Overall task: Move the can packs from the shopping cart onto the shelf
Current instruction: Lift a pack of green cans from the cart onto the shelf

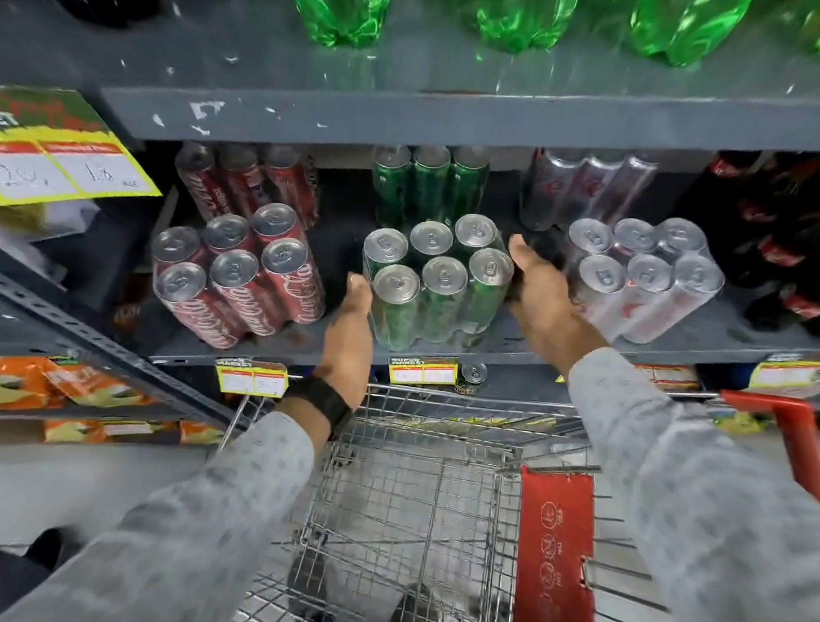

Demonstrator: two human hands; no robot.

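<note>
Item: green can pack [437,283], six cans in clear wrap, centre of frame, standing on the middle shelf [493,347] near its front edge.
Hands: left hand [350,325] flat against the pack's left side; right hand [542,291] pressed to its right side. Both hold the pack between them.
Neighbours: red can pack [236,277] left of centre, tilted; silver can pack [646,275] right of centre, just beside the right hand.
Shopping cart [412,507], lower centre: appears emptied of packs.
Risks: pack released too near the edge could tip into the cart; right hand, drawn back carelessly, may nudge the silver pack; slack wrap could let cans slip.
</note>
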